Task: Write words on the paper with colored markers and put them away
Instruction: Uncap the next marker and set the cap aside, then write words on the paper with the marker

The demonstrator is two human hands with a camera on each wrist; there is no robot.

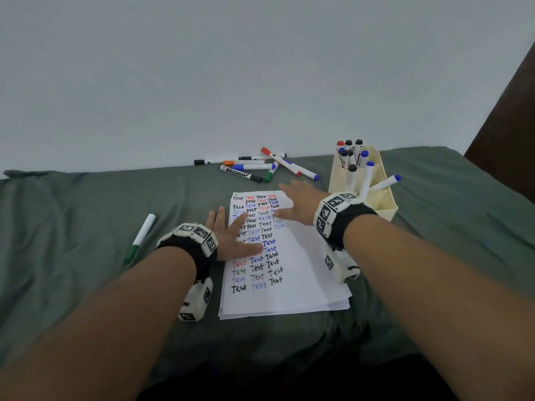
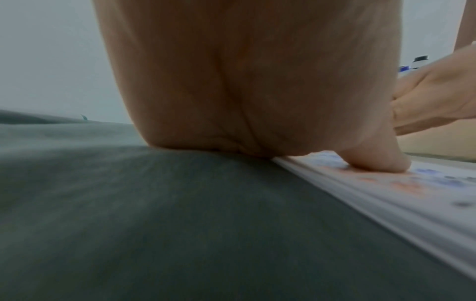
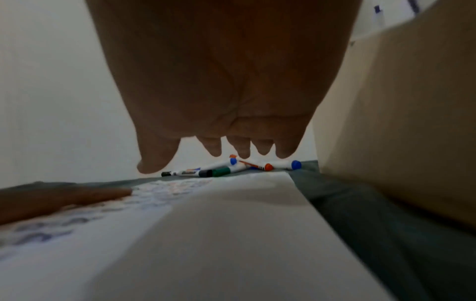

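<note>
Left hand [image 1: 228, 238] spread flat pins the light, slippery paper [image 1: 301, 279]; empty, splayed right hand [image 1: 298, 204] nears smooth capped markers [image 1: 254, 166], likely best pinched mid-barrel.

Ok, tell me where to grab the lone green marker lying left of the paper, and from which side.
Take the green marker around the middle of its white barrel, coming straight down from above with the left hand, which lies flat on the paper nearest it. It lies alone on the green cloth, so both long sides look open for a thumb-and-finger pinch across it.
</note>
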